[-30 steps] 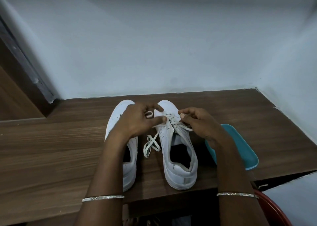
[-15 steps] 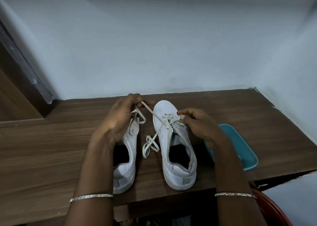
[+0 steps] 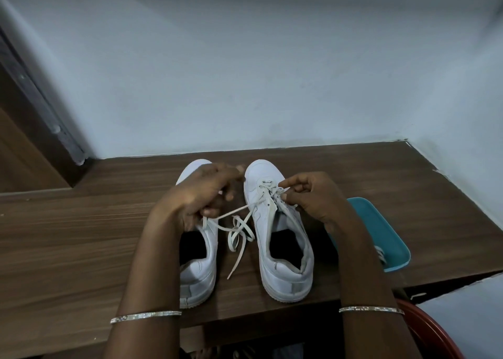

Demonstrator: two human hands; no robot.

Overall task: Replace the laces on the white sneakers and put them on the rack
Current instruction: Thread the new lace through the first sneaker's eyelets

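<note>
Two white sneakers stand side by side on a wooden surface (image 3: 81, 244), toes toward the wall. The right sneaker (image 3: 283, 249) has a white lace (image 3: 239, 228) threaded through its front eyelets, and the lace's loose end trails between the shoes. My left hand (image 3: 201, 198) hovers over the left sneaker (image 3: 200, 274) and grips a stretch of that lace, pulling it leftward. My right hand (image 3: 313, 198) pinches the lace at the right sneaker's eyelets. The left sneaker shows no lace, and its front is hidden by my hand.
A teal tray (image 3: 381, 233) lies to the right of the right sneaker with something white in it. A red round rim (image 3: 432, 334) shows at the bottom right below the surface. A pale wall runs behind and to the right; a dark door frame (image 3: 35, 108) stands at left.
My left hand has drawn the lace from near the shoes' toes back toward me and to the left. The loose end now lies farther back between the shoes. My right hand stayed at the eyelets.
</note>
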